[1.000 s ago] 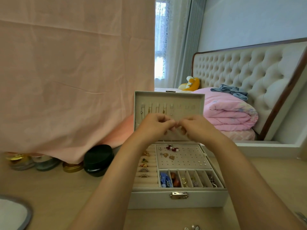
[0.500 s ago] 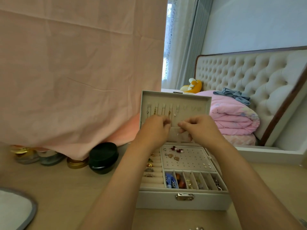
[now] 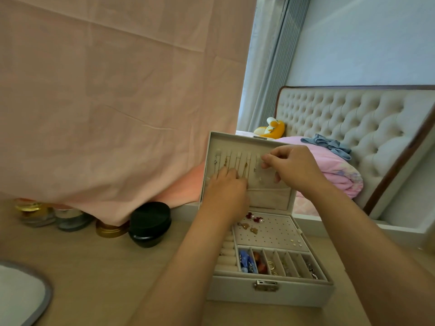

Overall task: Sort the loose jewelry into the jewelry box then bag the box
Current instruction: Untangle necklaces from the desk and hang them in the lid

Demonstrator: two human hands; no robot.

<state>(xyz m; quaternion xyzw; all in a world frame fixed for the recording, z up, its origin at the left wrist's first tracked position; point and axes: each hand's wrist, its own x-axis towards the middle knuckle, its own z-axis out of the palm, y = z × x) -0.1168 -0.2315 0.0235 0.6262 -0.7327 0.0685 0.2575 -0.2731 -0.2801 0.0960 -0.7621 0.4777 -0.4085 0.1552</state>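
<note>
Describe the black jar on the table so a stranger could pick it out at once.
Start at the big pink cloth hanging over the wooden tabletop; a row of small jars stands along its lower hem. The black jar is the rightmost of that row, nearest the open jewelry box. It alone is all black, next to a flat gold tin.

White jewelry box open on table, lid upright; necklaces hang inside lid
</note>
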